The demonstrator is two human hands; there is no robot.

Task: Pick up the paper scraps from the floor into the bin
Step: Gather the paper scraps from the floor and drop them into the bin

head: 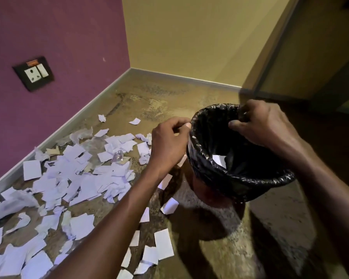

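A round bin [210, 190] lined with a black plastic bag [238, 174] stands on the floor right of centre. One white scrap [219, 160] lies inside it. My left hand [169, 141] pinches the bag's rim on the bin's left side. My right hand [264, 123] grips the rim at the far right, fingers curled over the edge into the opening. Several white paper scraps [79, 178] cover the floor to the left of the bin, and a few more scraps [163, 243] lie near its base.
A purple wall with a switch and socket plate [33, 73] runs along the left. A yellow wall closes the far side. A dark door frame [274, 47] stands at the right. A crumpled bit of clear plastic [118, 156] lies among the scraps. Bare brown floor [169, 93] stretches behind the bin.
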